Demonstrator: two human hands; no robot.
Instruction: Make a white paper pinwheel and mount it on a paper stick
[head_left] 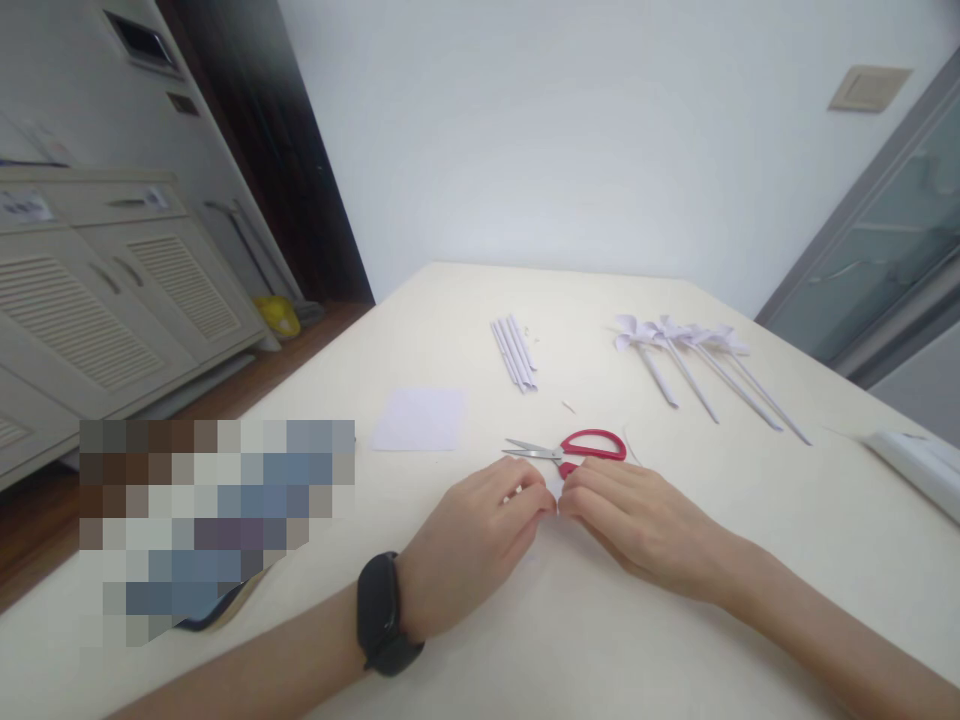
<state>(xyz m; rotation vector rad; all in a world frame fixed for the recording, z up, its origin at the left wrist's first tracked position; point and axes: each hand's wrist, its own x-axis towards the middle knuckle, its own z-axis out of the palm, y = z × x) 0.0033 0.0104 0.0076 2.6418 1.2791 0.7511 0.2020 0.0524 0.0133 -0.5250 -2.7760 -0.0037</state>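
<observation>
My left hand (487, 525), with a black band on the wrist, is closed in a pinch near the middle of the table. Fingertip to fingertip with it, my right hand (637, 515) is pinching too. A sliver of white paper (554, 488) shows between them; its shape is mostly hidden by my fingers. Just beyond my hands lie scissors (559, 453) with red handles, blades parted slightly and pointing left. My right fingers cover part of the lower handle. A flat square of white paper (418, 420) rests farther to the left.
Several rolled paper sticks (514, 353) lie at the back middle. Several paper pinwheels on sticks (686, 345) are lined up at the back right. A pixelated device (225, 540) is at the left edge, a white object (919, 465) at the right. Small scraps (568, 406) lie behind the scissors.
</observation>
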